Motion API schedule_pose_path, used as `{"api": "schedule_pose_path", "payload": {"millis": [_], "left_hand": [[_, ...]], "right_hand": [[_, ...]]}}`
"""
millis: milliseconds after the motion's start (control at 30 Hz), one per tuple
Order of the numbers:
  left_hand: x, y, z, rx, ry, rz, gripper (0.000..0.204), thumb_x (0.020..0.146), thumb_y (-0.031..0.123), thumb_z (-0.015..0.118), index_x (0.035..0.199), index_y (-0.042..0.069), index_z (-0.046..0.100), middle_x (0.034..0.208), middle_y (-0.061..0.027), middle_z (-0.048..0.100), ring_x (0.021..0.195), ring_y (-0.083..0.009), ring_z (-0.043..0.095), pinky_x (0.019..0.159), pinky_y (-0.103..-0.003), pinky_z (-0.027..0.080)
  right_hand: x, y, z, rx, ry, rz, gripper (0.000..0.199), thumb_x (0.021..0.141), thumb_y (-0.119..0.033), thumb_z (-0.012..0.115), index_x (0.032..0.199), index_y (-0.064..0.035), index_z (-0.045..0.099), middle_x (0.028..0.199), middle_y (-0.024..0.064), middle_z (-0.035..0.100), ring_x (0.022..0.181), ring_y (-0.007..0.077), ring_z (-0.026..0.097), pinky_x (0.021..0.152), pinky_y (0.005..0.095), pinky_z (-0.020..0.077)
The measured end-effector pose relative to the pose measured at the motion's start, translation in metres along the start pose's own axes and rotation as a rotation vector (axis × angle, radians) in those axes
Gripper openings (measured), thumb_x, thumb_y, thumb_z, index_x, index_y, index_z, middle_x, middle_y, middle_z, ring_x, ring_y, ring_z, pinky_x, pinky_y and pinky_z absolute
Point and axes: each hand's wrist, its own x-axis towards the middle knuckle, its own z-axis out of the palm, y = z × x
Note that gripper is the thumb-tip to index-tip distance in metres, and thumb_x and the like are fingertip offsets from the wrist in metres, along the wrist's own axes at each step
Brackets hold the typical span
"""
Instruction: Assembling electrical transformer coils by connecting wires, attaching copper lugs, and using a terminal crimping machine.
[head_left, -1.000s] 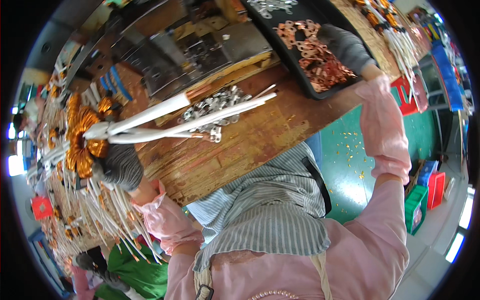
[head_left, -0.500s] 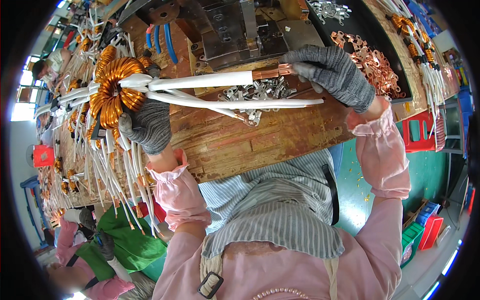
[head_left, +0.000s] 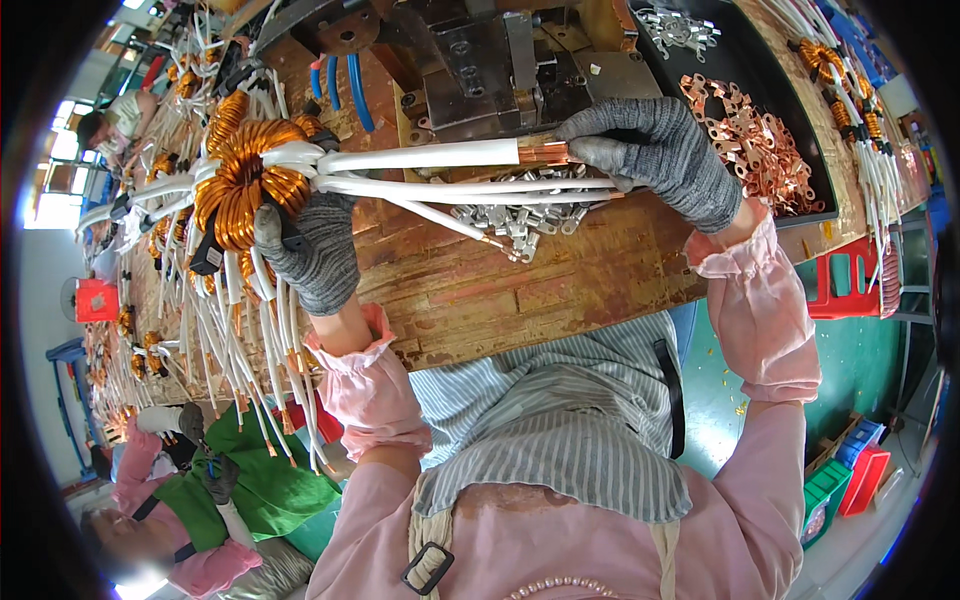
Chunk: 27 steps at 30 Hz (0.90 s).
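My left hand (head_left: 315, 255), in a grey knit glove, grips a ring-shaped coil (head_left: 235, 190) of orange copper wire, its thumb at the lower side. A thick white-sleeved lead (head_left: 420, 156) runs right from the coil and ends in bare copper strands (head_left: 543, 152). My gloved right hand (head_left: 655, 155) pinches the tip of these strands, and its fingers hide the very end. Below this lead, a thinner white lead (head_left: 480, 187) reaches almost to my right fingers. Another white lead (head_left: 440, 218) slants down to a bare tip over silver terminal lugs (head_left: 525, 215) on the wooden table (head_left: 480, 290).
A dark metal press (head_left: 470, 70) stands just beyond the leads. At the right, a black tray (head_left: 820, 205) holds copper lugs (head_left: 755, 150) and silver lugs (head_left: 678, 30). More coils with dangling white leads (head_left: 270, 370) crowd the left side. A co-worker (head_left: 190, 510) sits lower left.
The whole view has shifted slightly. My right fingers have come closer to the coil along the copper strands, covering more of the tip. The thinner lead now lies nearer the thick one.
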Motion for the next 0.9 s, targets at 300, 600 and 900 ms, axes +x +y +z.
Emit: {"api": "schedule_pose_path", "payload": {"millis": [300,600,900], "left_hand": [[0.008,0.015,0.017,0.066,0.02,-0.065,0.063,0.072,0.035,0.062,0.121,0.004,0.038,0.119,-0.016,0.043,0.107,-0.0311,0.044,0.092,-0.047,0.035],[0.018,0.016,0.021,0.098,0.079,-0.079,0.063,0.066,0.035,0.066,0.117,0.006,0.042,0.117,-0.0143,0.044,0.108,-0.03,0.042,0.09,-0.048,0.036],[0.027,0.019,0.02,0.106,0.099,-0.134,0.067,0.064,0.037,0.068,0.116,0.005,0.041,0.117,-0.0156,0.045,0.105,-0.0314,0.045,0.087,-0.05,0.039]], "right_hand": [[0.028,0.018,-0.021,0.126,-0.036,-0.107,0.023,0.082,-0.012,0.057,0.103,-0.0013,0.058,0.084,0.0077,0.062,0.067,0.0108,0.06,0.061,0.0216,0.0515],[0.038,0.023,-0.03,0.234,-0.051,-0.053,0.023,0.081,-0.014,0.059,0.1,-0.0015,0.059,0.087,0.0084,0.061,0.074,0.0129,0.061,0.065,0.0231,0.0535],[0.049,0.022,-0.028,0.27,0.011,-0.056,0.021,0.08,-0.016,0.06,0.097,-0.0025,0.06,0.08,0.004,0.06,0.07,0.0104,0.059,0.062,0.0204,0.0515]]}}
